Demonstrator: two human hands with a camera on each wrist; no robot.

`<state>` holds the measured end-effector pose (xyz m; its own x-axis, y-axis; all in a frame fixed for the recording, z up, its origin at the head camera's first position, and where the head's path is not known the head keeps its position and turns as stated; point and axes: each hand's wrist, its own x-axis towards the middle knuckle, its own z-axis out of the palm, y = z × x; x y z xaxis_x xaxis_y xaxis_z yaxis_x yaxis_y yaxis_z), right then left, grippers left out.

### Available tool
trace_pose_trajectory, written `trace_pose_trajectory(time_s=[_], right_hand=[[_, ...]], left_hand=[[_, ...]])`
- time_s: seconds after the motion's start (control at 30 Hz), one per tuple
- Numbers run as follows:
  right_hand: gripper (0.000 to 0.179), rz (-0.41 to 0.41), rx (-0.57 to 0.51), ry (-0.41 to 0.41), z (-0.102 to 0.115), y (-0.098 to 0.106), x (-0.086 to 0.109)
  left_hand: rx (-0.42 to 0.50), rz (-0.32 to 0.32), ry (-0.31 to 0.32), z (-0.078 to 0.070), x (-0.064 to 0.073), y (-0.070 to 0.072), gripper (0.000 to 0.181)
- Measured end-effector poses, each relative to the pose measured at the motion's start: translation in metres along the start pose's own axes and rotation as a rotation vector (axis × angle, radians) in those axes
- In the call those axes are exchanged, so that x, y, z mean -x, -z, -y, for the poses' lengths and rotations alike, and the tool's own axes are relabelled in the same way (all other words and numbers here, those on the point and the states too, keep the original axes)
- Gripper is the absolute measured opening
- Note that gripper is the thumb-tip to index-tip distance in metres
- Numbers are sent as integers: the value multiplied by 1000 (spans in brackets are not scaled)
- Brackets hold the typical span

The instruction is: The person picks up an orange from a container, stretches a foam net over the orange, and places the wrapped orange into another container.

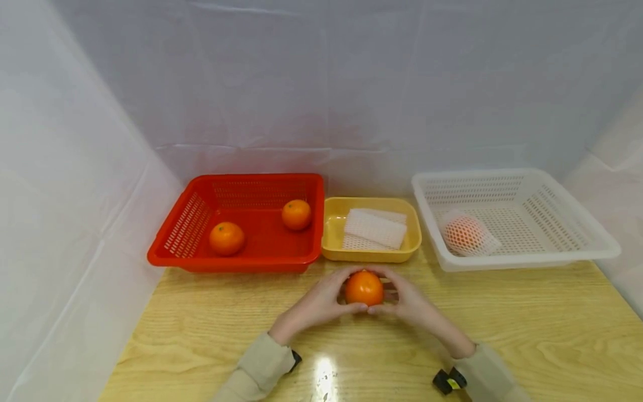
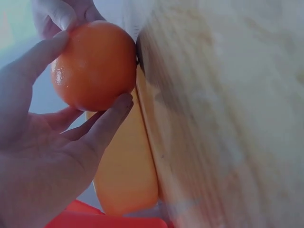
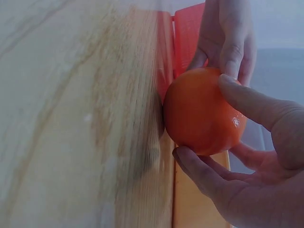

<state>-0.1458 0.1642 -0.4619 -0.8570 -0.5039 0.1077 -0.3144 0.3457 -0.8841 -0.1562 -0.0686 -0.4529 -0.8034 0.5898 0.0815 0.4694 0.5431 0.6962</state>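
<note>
Both of my hands hold one orange (image 1: 364, 288) between them, low over the table in front of the yellow tray. My left hand (image 1: 324, 298) curves round its left side and my right hand (image 1: 409, 301) round its right, thumb tips nearly meeting at the near side. In the left wrist view the orange (image 2: 95, 66) sits between the left thumb and fingers (image 2: 107, 121). From the right wrist, the right thumb (image 3: 251, 102) lies along the fruit's upper side. Whether the orange touches the wood is hard to tell.
Two more oranges lie in a red basket (image 1: 241, 261) at the left. White foam net sleeves (image 1: 377, 228) are in the yellow tray (image 1: 369, 255). At the right, a white basket (image 1: 532, 259) contains a net-wrapped orange (image 1: 464, 234). White sheeting (image 1: 361, 84) stands behind the wooden table (image 1: 201, 324).
</note>
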Motion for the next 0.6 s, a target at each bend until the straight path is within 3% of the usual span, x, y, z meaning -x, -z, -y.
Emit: trace_pose_trajectory(time_s=[0.3,0.6], right_hand=[[73,51,5,5,3,4,4],[73,57,54,25,6,14,2]], left_hand=[[-7,68,8,-1,0,6,72],[-18,72,17,-2,1,5,77]])
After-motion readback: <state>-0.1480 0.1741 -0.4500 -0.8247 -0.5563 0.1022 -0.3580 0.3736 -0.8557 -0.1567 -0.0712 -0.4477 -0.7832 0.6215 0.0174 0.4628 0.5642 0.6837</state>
